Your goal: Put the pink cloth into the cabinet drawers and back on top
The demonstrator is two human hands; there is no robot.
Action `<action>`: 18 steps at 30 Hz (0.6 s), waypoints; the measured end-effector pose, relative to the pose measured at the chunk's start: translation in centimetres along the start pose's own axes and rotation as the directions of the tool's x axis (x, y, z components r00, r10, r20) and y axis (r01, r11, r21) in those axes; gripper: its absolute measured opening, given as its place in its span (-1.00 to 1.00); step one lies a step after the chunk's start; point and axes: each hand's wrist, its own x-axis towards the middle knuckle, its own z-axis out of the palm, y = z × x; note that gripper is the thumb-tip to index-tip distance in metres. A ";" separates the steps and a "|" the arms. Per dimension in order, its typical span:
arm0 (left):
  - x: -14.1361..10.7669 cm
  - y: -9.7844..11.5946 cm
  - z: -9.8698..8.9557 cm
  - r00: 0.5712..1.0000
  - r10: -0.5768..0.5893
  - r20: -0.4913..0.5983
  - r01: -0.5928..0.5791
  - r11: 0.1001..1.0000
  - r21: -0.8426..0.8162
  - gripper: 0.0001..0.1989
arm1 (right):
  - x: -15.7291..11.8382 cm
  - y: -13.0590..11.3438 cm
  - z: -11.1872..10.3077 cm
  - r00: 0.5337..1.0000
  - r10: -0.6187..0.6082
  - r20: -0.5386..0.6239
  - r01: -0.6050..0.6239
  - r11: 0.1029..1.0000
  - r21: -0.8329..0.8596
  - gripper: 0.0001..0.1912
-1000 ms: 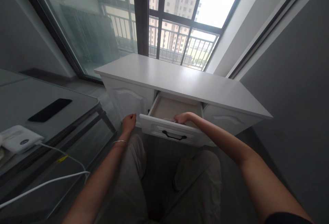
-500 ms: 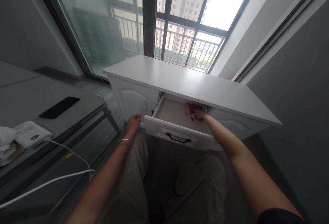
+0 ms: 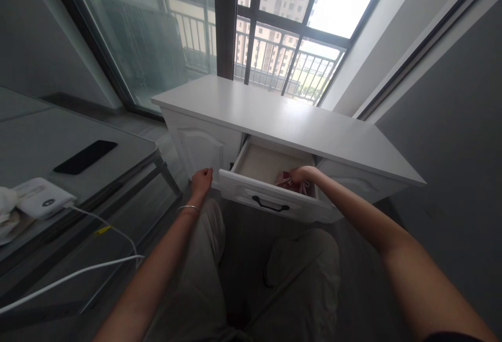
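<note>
The middle drawer of a low white cabinet is pulled out. Inside it, at the front right, lies a reddish-pink cloth pouch with light strings. My right hand reaches in from the right, its fingers closed on the top of the pouch. My left hand is closed beside the drawer's left front corner, near the left cabinet door; nothing shows in it.
On the left, a grey table bears a dark phone and a white device with a white cable hanging off the edge. My knees are below the drawer. A large window stands behind the cabinet.
My right hand has moved toward the drawer front, and the pouch has come forward with it. The drawer stays pulled out. My left hand has hardly moved.
</note>
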 end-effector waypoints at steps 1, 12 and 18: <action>0.0 0.0 0.0 1.000 0.001 -0.001 -0.001 1.000 -0.002 -0.56 | -0.4 -0.2 0.6 0.998 -0.012 0.058 0.012 1.000 -0.009 -0.85; 0.0 0.0 0.0 1.000 -0.002 0.004 0.002 1.000 -0.009 -0.55 | -2.6 -1.0 3.1 0.961 -0.093 0.259 0.044 0.980 0.192 -0.93; 0.1 0.0 0.4 1.000 0.015 0.018 -0.016 1.000 0.023 -0.55 | -2.4 -1.2 1.6 0.976 -0.162 0.147 0.119 0.957 0.263 -0.92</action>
